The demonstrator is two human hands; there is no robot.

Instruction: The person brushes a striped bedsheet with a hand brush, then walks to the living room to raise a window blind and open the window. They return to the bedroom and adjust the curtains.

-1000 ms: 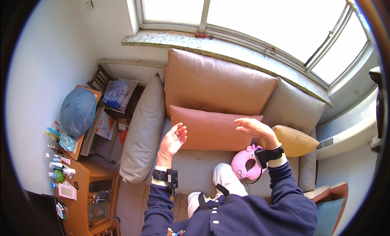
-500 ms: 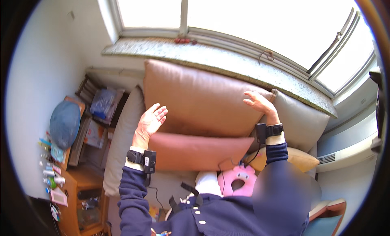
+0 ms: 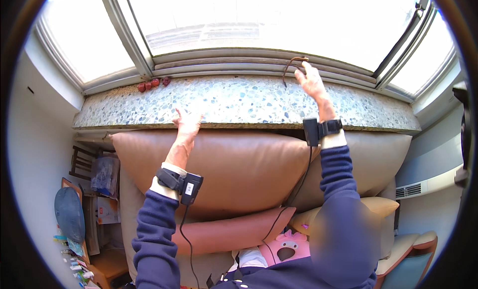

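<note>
The right hand (image 3: 311,81) is now up at the far edge of the speckled stone windowsill (image 3: 249,102), where its fingertips pinch a thin brown cord (image 3: 290,66) that loops up against the lower window frame (image 3: 224,60); the fingers are closed on the cord, the rest of which curves down onto the sill just left of the hand. Half a second ago this hand was lower, over the top corner of the brown leather back cushion (image 3: 224,169), holding nothing. The left hand (image 3: 186,124) has also come up: it rests at the near edge of the windowsill, just above the cushion's top, fingers spread and gripping nothing (earlier it hovered open over the cushion's left side).

The whole view has tilted upward since then. The windowsill and window now fill the upper half, and a few small red fruits (image 3: 153,83) show at the sill's left end. The salmon-pink cushion (image 3: 234,232) lies below the brown one, and the pink plush toy (image 3: 286,246) sits lower still, partly hidden by the right sleeve. A yellow cushion (image 3: 378,207) peeks out beside that arm. At the lower left, the wooden shelf (image 3: 99,259) with the blue round object (image 3: 68,214) has slid toward the rim.
</note>
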